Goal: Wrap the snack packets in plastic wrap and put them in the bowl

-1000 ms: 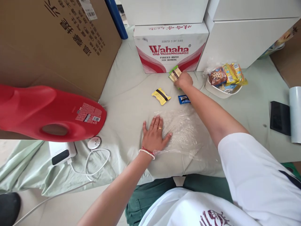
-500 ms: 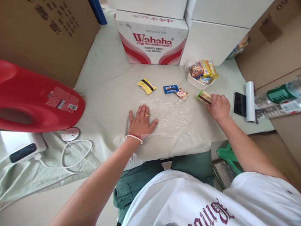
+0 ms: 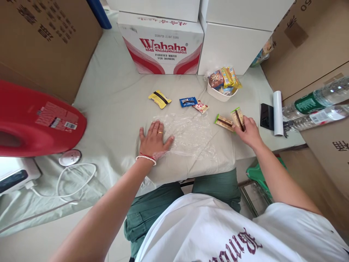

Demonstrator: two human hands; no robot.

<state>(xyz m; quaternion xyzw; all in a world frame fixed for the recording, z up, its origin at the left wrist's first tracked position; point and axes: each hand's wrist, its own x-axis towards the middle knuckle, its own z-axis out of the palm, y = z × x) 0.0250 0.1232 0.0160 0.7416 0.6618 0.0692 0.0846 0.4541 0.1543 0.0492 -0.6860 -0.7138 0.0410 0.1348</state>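
My left hand [image 3: 153,140] lies flat with its fingers spread, on the left edge of a clear plastic bag [image 3: 188,136]. My right hand [image 3: 248,131] grips a wrapped snack bar [image 3: 238,118] with a green end and a dark stripe. A matching snack bar [image 3: 224,122] lies on the cloth, its right end close to my right fingertips. Beyond the bag are a yellow packet [image 3: 160,99], a blue packet [image 3: 188,102] and a red-and-white packet [image 3: 201,106], the last two touching.
A white bowl [image 3: 218,95] of wrapped snacks stands before the white boxes [image 3: 234,47] and a Wahaha carton [image 3: 163,51]. On the left are a red jug [image 3: 40,120] and a white cable [image 3: 89,178]. To the right are a black phone-like object [image 3: 266,116], a white roll [image 3: 278,113] and plastic bottles [image 3: 308,103].
The view has shifted a little to the right. One snack bar now lies on the cloth, while my right hand holds another beside it at a steeper angle. My left hand stays flat.
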